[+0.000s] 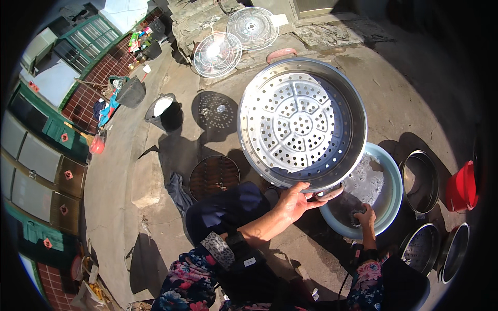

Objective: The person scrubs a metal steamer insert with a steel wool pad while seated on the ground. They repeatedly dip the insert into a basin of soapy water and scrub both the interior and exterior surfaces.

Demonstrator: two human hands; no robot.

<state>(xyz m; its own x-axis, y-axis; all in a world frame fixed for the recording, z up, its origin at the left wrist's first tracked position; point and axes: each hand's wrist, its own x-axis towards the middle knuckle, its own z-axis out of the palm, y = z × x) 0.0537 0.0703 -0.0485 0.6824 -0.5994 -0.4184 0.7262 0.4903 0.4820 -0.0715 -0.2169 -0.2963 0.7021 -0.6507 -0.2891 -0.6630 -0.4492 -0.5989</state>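
My left hand (291, 203) is closed on the near rim of a round metal steamer tray (302, 124), beside its handle (330, 194). The tray is raised and tilted, so its perforated bottom shows inside the tall wall. A second, reddish handle (281, 54) sticks out at the far side. To the right, my right hand (367, 216) is closed over the near part of a light blue basin (396, 181) of murky, sudsy water. In its fingers is a dark grey scrubber (357, 213), which looks like wire wool.
Several metal pans, one a dark pan (421, 182), stand right of the basin near a red bucket (460, 187). A black bucket (165, 115), a pale stone block (147, 179) and a round rack (213, 179) lie to the left. Fan grilles (218, 55) lean at the back.
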